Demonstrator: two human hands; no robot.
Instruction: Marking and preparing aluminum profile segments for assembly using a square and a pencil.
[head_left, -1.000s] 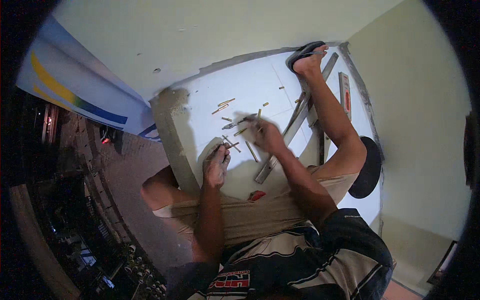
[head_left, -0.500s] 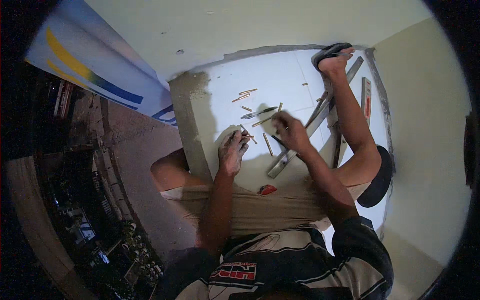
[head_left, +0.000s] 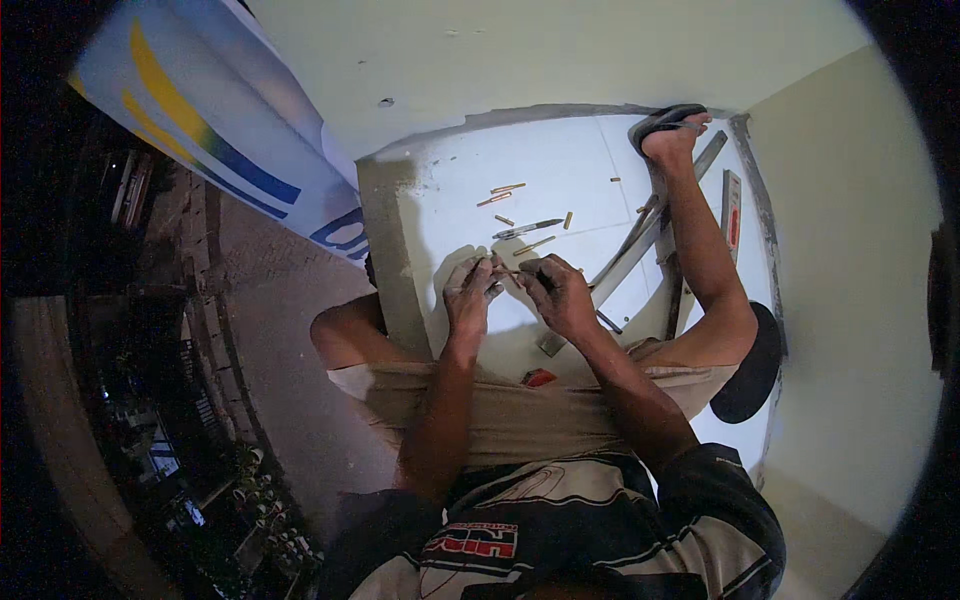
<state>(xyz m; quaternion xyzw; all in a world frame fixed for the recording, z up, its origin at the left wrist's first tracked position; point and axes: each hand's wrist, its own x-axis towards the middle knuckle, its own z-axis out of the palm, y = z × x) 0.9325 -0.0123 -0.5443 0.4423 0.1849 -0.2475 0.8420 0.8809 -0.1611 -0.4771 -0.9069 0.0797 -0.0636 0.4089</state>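
Note:
Both my hands are over the white tiled surface [head_left: 450, 210], almost meeting. My left hand [head_left: 468, 292], dusty with grey powder, has its fingers curled around thin brown sticks [head_left: 509, 271] that poke out toward the right. My right hand [head_left: 558, 297] is closed in a pinch at the other end of these sticks; its fingertips partly cover them. Beyond the hands lie a silver-and-black pen [head_left: 528, 229] and several short tan sticks [head_left: 534, 245], some lying crossed or side by side.
Long metal bars [head_left: 625, 262] run diagonally beside my right leg. A level-like bar with a red patch [head_left: 732, 215] lies near the right wall. A small red object [head_left: 538, 377] sits by my shorts. To the left, the surface ends at a rough cement edge [head_left: 385, 250], past a hanging banner [head_left: 220, 120].
My right hand has come left and down from above the sticks to meet my left hand, and now pinches the sticks there. The view has shifted slightly.

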